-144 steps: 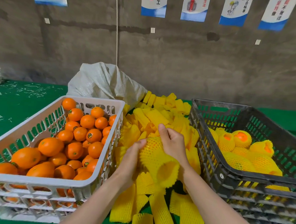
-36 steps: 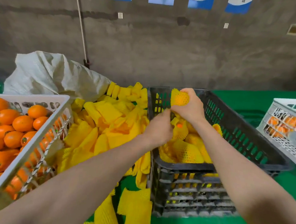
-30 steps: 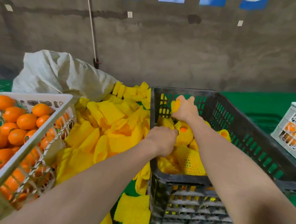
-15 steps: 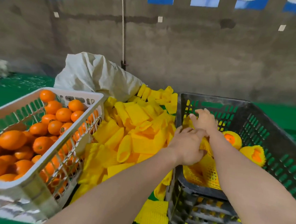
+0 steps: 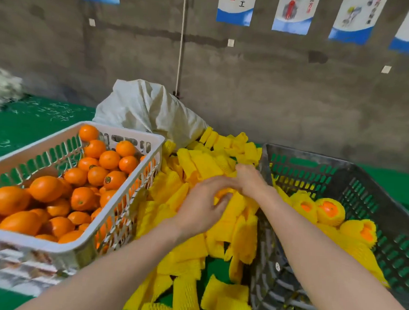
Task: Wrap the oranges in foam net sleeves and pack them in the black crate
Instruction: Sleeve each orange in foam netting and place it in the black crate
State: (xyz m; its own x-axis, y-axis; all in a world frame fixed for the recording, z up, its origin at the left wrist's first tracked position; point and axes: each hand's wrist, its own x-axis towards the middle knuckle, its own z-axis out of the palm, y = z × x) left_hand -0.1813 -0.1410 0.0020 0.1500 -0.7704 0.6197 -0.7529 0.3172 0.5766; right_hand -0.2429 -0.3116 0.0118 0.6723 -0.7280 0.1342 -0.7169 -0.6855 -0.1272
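Both my hands are over the pile of yellow foam net sleeves (image 5: pixel 198 168) between the two crates. My left hand (image 5: pixel 203 202) curls its fingers and thumb round a foam sleeve (image 5: pixel 234 204) on the pile, with an orange patch showing between them. My right hand (image 5: pixel 251 181) lies just beyond it, fingers dug down into the sleeves near the black crate's left wall. The black crate (image 5: pixel 364 188) on the right holds several wrapped oranges (image 5: pixel 329 210). Bare oranges (image 5: pixel 97 175) fill the white crate (image 5: pixel 134 193) on the left.
A white sack (image 5: pixel 148 110) lies behind the sleeve pile against the concrete wall. A green cover (image 5: pixel 25 124) spreads under everything. More loose sleeves (image 5: pixel 185 297) lie near the front edge between my forearms.
My right hand has come out of the black crate, leaving the wrapped orange inside. Both hands have moved left onto the sleeve pile, and my view has swung back left.
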